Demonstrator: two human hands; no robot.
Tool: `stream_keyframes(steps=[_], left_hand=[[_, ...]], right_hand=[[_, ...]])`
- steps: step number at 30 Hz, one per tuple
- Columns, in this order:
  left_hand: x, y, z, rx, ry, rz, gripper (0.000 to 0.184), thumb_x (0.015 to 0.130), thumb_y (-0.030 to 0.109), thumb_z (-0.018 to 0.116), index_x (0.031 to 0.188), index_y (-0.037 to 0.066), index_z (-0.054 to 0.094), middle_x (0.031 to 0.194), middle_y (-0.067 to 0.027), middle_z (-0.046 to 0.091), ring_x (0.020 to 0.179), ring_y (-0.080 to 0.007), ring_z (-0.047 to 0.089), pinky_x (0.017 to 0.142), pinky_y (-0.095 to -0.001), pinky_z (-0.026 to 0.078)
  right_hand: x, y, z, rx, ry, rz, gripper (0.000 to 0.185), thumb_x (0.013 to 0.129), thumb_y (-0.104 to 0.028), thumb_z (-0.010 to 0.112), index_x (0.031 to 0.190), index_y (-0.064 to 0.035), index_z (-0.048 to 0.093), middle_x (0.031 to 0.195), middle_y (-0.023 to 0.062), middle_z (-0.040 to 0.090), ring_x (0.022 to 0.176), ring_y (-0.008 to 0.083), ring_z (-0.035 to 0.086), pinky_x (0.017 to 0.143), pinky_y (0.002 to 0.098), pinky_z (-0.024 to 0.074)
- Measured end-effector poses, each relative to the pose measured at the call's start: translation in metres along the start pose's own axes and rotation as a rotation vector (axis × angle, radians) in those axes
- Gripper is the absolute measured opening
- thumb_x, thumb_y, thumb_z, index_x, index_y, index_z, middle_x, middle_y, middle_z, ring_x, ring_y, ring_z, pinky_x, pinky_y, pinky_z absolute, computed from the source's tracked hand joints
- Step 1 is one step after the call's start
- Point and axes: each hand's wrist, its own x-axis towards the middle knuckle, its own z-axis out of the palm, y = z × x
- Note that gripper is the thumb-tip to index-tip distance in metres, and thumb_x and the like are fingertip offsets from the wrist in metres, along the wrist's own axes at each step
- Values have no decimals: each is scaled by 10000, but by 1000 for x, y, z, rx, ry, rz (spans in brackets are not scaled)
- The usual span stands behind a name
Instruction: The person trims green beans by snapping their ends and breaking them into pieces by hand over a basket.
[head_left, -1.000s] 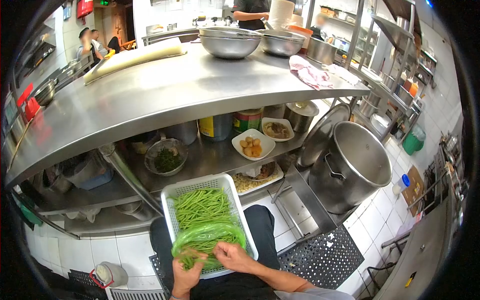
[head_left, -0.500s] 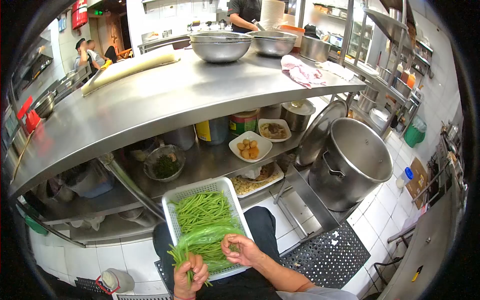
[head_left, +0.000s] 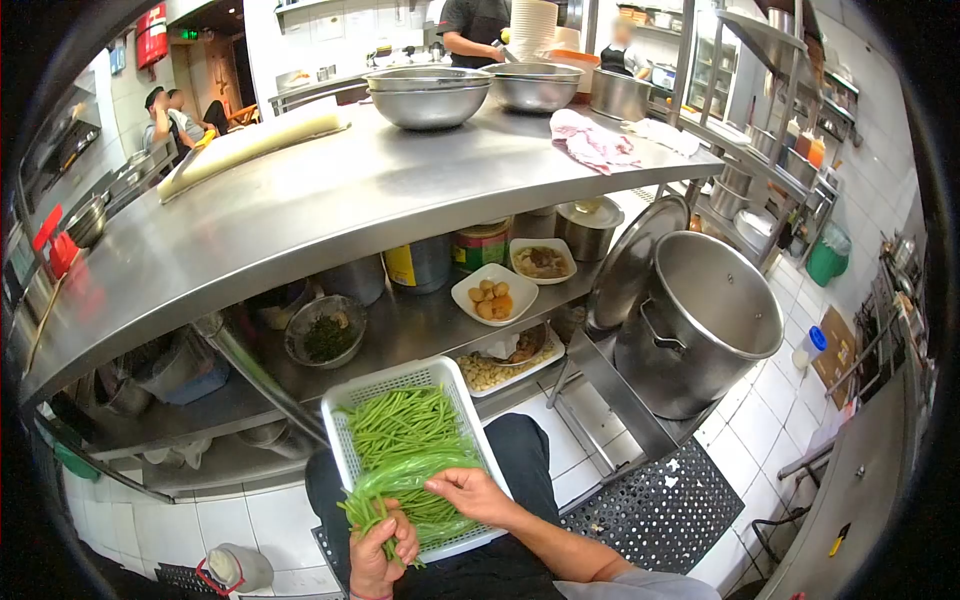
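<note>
A white perforated plastic basket (head_left: 333, 425) rests on my lap, with loose green beans (head_left: 405, 425) in its far half. Across its middle lies a clear green plastic bag (head_left: 415, 468), with more beans on its near side. My left hand (head_left: 380, 552) is closed round a bunch of green beans (head_left: 364, 510) at the basket's near left corner; their ends stick out above and below the fist. My right hand (head_left: 476, 497) is over the bag, just right of the bunch, with thumb and forefinger pinched together. Whatever is in that pinch is too small or hidden to make out.
A steel table (head_left: 300, 210) spans the front, bearing metal bowls (head_left: 430, 103) and a cloth (head_left: 590, 140). Its lower shelf holds a white bowl of round pieces (head_left: 495, 300) and other containers. A large steel pot (head_left: 690, 340) stands right. A bucket (head_left: 240, 568) is at lower left.
My right hand has turned from a palm-up curl, with green bits in it, to a pinch, and moved left toward the bunch. My left hand still grips the beans. The view has shifted slightly.
</note>
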Motion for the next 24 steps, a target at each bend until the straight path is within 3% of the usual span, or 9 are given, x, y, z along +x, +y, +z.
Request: stream_keyframes(steps=[3, 6, 9, 12, 17, 20, 24], left_hand=[[1, -1, 0, 2, 29, -6, 236, 941, 137, 540, 1175, 112, 554, 750, -55, 505, 516, -148, 447, 410, -297, 384], [3, -2, -1, -44, 63, -37, 198, 947, 139, 530, 1142, 136, 560, 755, -51, 500, 513, -147, 442, 411, -302, 384], [6, -1, 0, -80, 102, -52, 170, 946, 144, 531, 1113, 150, 563, 771, -42, 496, 508, -139, 429, 409, -298, 378], [9, 0, -1, -110, 137, -54, 167, 935, 137, 540, 1100, 143, 561, 798, -45, 499, 509, -132, 426, 411, -277, 361], [11, 7, -8, -204, 116, -62, 182, 912, 96, 557, 1094, 97, 550, 789, -49, 504, 499, -120, 416, 404, -242, 314], [10, 11, -4, -46, 168, -76, 203, 893, 60, 596, 1089, 67, 545, 733, -22, 492, 491, -110, 408, 379, -251, 298], [21, 19, -5, 573, 132, -40, 287, 864, 71, 669, 1129, 2, 582, 752, -25, 567, 603, -116, 529, 507, -273, 429]], right_hand=[[3, -6, 0, -447, 78, -315, 258, 938, -211, 611, 1065, 9, 653, 790, 177, 687, 697, 300, 679, 590, 372, 520], [0, -16, 2, -781, 94, -225, 250, 916, -176, 612, 1093, 0, 636, 851, 236, 670, 795, 383, 674, 663, 445, 538], [-3, -22, 4, -935, 10, -78, 268, 918, -167, 598, 1135, -10, 608, 844, 219, 675, 777, 384, 669, 658, 456, 539], [-6, -23, 9, -716, 135, -340, 240, 903, -190, 636, 1076, -24, 634, 828, 205, 681, 764, 371, 675, 640, 435, 541], [-16, -34, 13, -660, -96, -295, 190, 915, -206, 602, 931, -18, 578, 762, 212, 657, 746, 400, 658, 637, 488, 519], [-14, -32, 13, -732, -203, -227, 202, 904, -203, 610, 863, -6, 603, 761, 225, 654, 744, 416, 653, 646, 503, 516], [14, -2, 7, -924, -192, -175, 185, 903, -185, 605, 915, -3, 637, 751, 224, 655, 727, 408, 658, 636, 496, 525]])
